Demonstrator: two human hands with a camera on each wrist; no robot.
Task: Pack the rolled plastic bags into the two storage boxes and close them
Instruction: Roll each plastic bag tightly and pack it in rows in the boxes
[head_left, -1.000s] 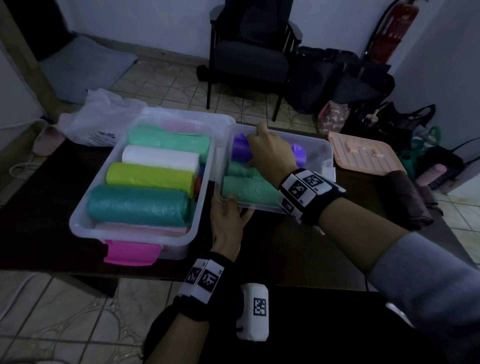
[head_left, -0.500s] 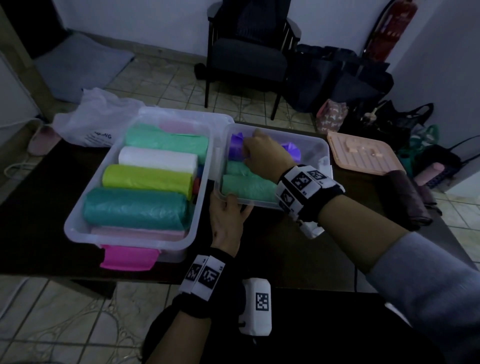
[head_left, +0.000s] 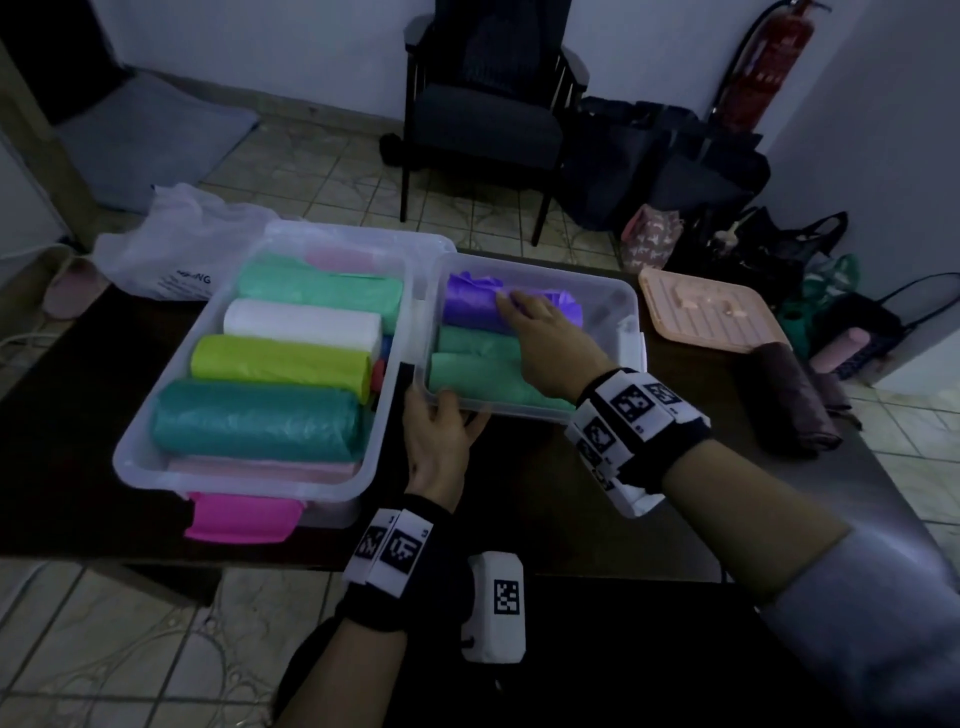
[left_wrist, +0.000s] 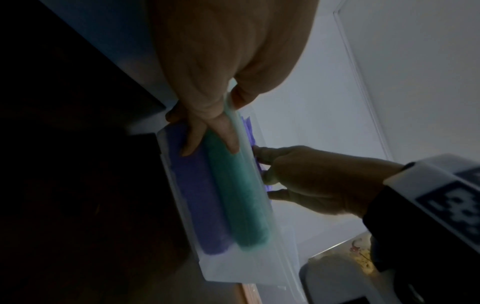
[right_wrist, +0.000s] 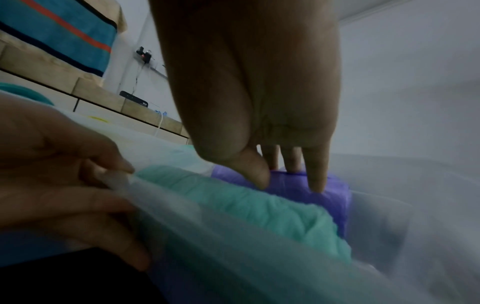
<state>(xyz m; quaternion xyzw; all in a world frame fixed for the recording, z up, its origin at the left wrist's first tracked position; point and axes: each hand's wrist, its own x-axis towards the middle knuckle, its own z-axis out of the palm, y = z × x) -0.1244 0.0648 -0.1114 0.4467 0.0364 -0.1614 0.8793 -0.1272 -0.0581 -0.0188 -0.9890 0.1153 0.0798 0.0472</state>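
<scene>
In the small box (head_left: 626, 306), right hand (head_left: 556, 348) presses purple roll (head_left: 470, 304)

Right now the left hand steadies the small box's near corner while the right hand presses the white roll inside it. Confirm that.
Not quite: the right hand presses the purple roll, not a white one, as the head view shows. The left hand does steady the small box at its near corner.

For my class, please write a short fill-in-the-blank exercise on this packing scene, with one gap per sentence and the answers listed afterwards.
1. The right hand presses on the ____ roll in the smaller box.
2. The left hand grips the near rim of the ____ box.
3. The larger box has a bright ____ latch at its near end.
4. The peach lid lies on the table to the ____ of the smaller box.

Answers: purple; smaller; pink; right
</scene>
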